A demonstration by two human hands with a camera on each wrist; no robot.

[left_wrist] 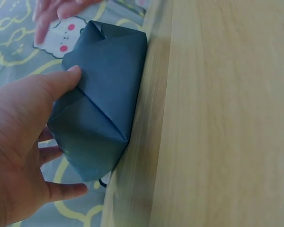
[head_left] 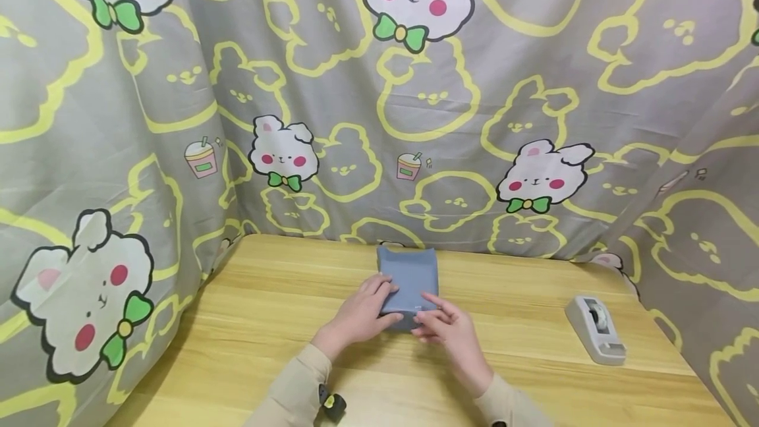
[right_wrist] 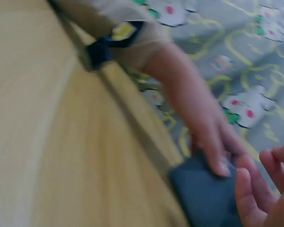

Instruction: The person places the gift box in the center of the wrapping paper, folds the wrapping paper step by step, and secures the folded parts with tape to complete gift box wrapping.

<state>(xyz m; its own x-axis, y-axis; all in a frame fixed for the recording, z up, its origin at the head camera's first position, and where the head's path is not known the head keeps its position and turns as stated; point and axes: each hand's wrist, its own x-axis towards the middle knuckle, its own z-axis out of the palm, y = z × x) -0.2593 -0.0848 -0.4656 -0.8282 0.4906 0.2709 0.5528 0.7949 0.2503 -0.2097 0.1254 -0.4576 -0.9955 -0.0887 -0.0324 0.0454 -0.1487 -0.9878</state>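
Observation:
A blue paper-wrapped package (head_left: 410, 275) lies on the table, its far end of paper sticking up loose. My left hand (head_left: 363, 313) grips its left side, fingers over the top and thumb at the near end. From the left wrist, the package (left_wrist: 106, 80) shows a folded end with slanting creases, the thumb pressing beside them. Close to the near right corner is my right hand (head_left: 453, 338), fingers loosely bent. In the left wrist view this right hand (left_wrist: 61, 12) appears apart from the paper. A small pale mark shows on the package by its fingertips.
A grey tape dispenser (head_left: 595, 329) with a roll stands on the right of the wooden table (head_left: 255, 354). Grey curtains (head_left: 344, 104) printed with rabbits hang behind and at both sides. A dark strap device (head_left: 332, 404) is on the left wrist.

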